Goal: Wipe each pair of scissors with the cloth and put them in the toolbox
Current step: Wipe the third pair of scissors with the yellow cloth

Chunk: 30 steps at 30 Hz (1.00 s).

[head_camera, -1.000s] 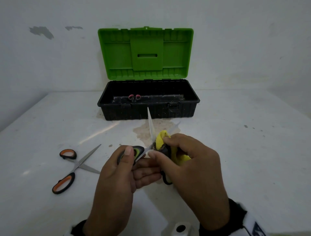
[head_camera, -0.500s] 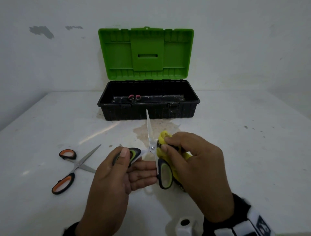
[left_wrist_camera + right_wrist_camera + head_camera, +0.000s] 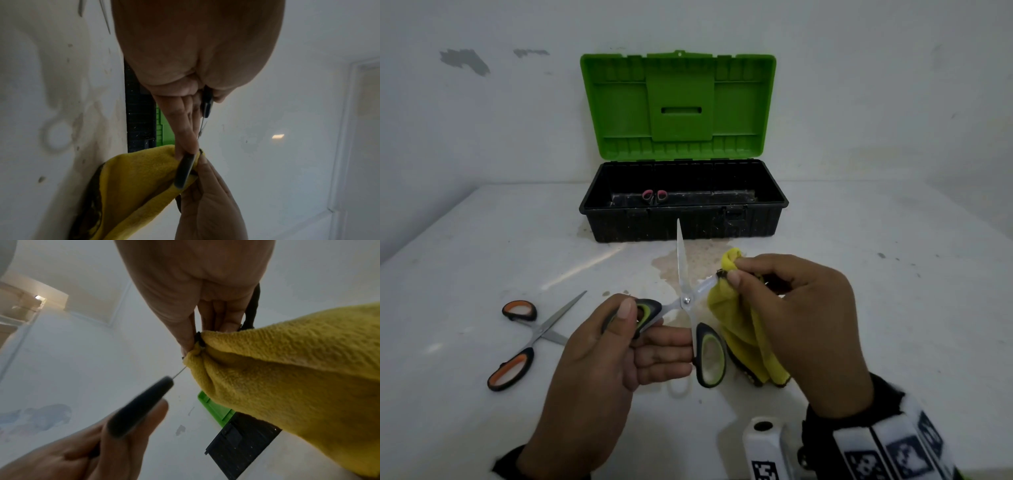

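Across the broad white desk (image 3: 482, 246), stained pale brown near the middle. At the far edge, against the wall, an open plastic toolbox (image 3: 683, 219) with black tub and bright green lid upright; inside the tub, a pair of pink-handled scissors (image 3: 654, 196), only the loops visible. Nearer, above the desk, the right hand (image 3: 801, 318) with thumb and forefinger pinched on a bunched yellow terry cloth (image 3: 743, 329), the cloth wrapped over the tip half of one blade and hanging down toward the desk. Beside it, the left hand (image 3: 602, 359) with fingers (image 3: 661, 346) curled and thumb pressed onto one loop of the black-and-lime-handled scissors (image 3: 686, 301). Blades spread wide: one bare and pointing up toward the toolbox, the other slanting right into the cloth; second loop hanging free below the pivot, just beside the left fingertips. In the right wrist view, thin blade edge disappearing into the yellow fold at the pinch. Off to the left, flat on the desk and well apart from both hands, black-and-orange-handled scissors (image 3: 527, 339), blades partly open, tips toward the toolbox.
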Each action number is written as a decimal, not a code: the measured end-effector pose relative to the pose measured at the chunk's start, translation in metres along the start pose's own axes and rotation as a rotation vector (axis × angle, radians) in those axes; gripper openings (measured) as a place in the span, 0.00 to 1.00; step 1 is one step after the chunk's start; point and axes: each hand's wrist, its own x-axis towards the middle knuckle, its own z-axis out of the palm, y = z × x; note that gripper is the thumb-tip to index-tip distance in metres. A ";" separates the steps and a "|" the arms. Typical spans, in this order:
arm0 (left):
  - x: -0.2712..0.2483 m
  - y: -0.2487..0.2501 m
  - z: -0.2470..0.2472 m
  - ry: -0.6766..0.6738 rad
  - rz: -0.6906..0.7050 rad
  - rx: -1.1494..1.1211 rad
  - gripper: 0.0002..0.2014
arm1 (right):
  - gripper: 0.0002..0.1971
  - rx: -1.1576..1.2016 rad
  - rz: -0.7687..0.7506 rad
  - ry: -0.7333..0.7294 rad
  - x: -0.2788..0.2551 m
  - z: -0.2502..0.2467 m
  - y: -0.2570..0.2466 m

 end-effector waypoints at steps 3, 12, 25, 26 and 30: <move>0.001 -0.003 -0.003 0.008 -0.001 0.002 0.20 | 0.05 0.030 0.067 -0.009 0.005 -0.001 0.004; 0.002 -0.009 -0.011 0.029 -0.008 0.058 0.23 | 0.06 0.068 0.063 -0.012 -0.004 -0.007 -0.005; 0.000 -0.006 -0.013 0.016 0.132 0.151 0.40 | 0.05 0.012 -0.018 -0.037 -0.012 0.009 -0.008; 0.000 -0.006 -0.013 0.014 0.139 0.158 0.37 | 0.05 0.014 -0.034 -0.042 -0.013 0.009 -0.009; -0.001 -0.007 -0.013 0.007 0.135 0.183 0.26 | 0.04 0.018 0.049 -0.013 -0.006 0.004 -0.001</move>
